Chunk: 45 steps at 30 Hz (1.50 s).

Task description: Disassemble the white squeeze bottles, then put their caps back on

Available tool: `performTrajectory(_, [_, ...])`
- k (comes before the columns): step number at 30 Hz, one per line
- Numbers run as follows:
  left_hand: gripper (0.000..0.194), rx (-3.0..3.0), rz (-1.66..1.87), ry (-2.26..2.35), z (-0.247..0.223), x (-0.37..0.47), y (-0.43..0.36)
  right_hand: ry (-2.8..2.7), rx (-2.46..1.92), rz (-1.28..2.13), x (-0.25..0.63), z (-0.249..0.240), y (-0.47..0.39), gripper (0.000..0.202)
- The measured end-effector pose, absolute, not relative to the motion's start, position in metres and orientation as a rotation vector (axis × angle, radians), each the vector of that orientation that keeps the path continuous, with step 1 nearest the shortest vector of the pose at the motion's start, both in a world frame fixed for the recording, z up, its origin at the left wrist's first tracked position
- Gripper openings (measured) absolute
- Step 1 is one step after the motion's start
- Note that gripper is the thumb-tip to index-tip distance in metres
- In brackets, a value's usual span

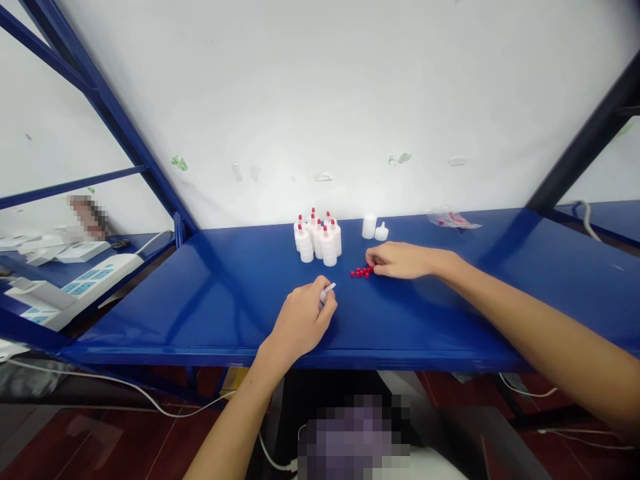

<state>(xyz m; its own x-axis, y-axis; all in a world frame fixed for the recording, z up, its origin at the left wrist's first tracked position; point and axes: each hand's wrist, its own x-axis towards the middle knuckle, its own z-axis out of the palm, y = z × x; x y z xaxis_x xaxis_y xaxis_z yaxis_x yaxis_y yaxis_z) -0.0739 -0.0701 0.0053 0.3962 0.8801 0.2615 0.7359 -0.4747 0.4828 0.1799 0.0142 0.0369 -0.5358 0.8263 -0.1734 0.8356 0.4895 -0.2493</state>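
Note:
My left hand [306,313] is closed around a white squeeze bottle [329,289]; its narrow bare nozzle pokes out past the thumb, and the rest is mostly hidden by the fingers. To the right, my right hand [397,259] reaches down to the table with its fingertips pinched at a small pile of red caps [359,273]. One cap lies right at the fingertips, partly covered by them. Behind the hands stands a tight group of several white bottles [329,250], upright, with red caps on their nozzles.
At the back, a white bottle body [369,227] without a top stands beside a loose white nozzle top [381,232]. A clear plastic bag [454,219] with something red lies near the wall. The blue table [200,293] has blue metal posts; a power strip [85,287] is at left.

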Motion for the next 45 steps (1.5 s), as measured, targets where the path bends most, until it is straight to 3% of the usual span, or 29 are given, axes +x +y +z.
performTrajectory(11, [0.022,2.448,0.656,1.346,0.005,-0.075,-0.074,3.127,1.399,-0.271,0.168,0.033,0.005,0.013])
performTrajectory(16, [0.028,2.394,0.82,1.192,-0.003,-0.072,-0.07,3.35,1.073,-0.446,0.143,0.027,-0.014,0.027])
performTrajectory(27, [0.05,2.256,0.882,1.113,-0.004,-0.074,-0.07,3.454,0.929,-0.773,0.133,0.021,-0.019,0.025])
performTrajectory(30, [0.059,2.221,0.897,1.185,-0.005,-0.073,-0.07,3.541,1.155,-0.794,0.138,0.02,-0.011,0.027])
performTrajectory(34, [0.03,2.293,0.884,1.231,-0.002,-0.073,-0.071,3.526,2.045,-0.458,0.169,0.018,0.021,0.026])
performTrajectory(37, [0.026,2.309,0.878,1.286,0.001,-0.073,-0.072,3.155,2.607,-0.176,0.203,0.013,0.051,0.024])
performTrajectory(40, [0.023,2.301,0.858,1.298,0.002,-0.072,-0.073,2.905,2.777,-0.011,0.224,0.006,0.071,0.026])
performTrajectory(45, [0.023,2.4,0.748,1.185,0.003,-0.074,-0.072,2.8,2.728,-0.012,0.227,-0.001,0.081,0.028])
